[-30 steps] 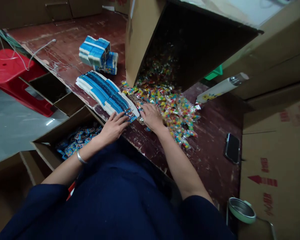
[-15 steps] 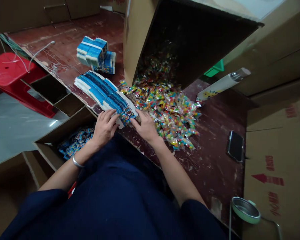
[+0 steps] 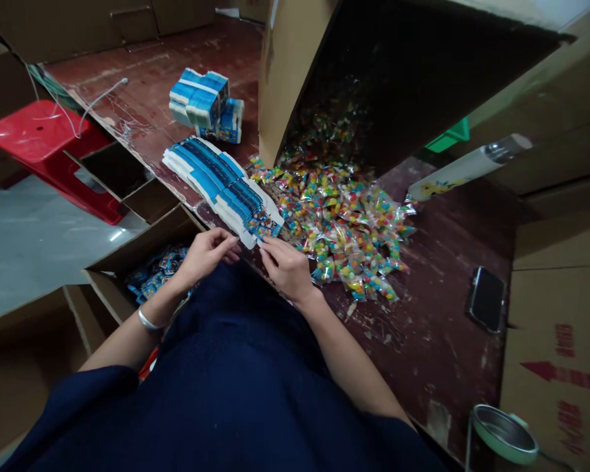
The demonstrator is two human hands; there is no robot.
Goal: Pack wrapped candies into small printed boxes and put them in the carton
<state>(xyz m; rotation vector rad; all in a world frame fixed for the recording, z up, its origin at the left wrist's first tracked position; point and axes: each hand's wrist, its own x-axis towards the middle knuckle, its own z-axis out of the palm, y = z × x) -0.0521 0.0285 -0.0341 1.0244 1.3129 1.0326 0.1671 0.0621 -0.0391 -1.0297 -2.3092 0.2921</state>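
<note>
A fanned row of flat blue-and-white printed cartons (image 3: 216, 177) lies overlapped along the table edge in front of me. At its near end, my right hand (image 3: 288, 265) has thumb and fingers closed together by the lower edge of the front carton. My left hand (image 3: 211, 252) is just left of that end, fingers curled in a pinch. Whatever sits between the fingertips of either hand is too small or hidden to make out. Right of the row spreads a heap of clear sachets of colourful candies (image 3: 344, 223), spilling from a tipped cardboard box (image 3: 280, 78).
Banded carton bundles (image 3: 201, 95) stand behind the row. Below the table's left edge, an open box (image 3: 108, 288) holds blue packets (image 3: 157, 272). A red stool (image 3: 39, 131) is at left. A white flask (image 3: 452, 174), a phone (image 3: 486, 298) and a green-rimmed cup (image 3: 504, 432) are at right.
Both hands have drawn back slightly from the near end of the carton row. The left fingers have come off the cartons and curled in. The view has shifted a little.
</note>
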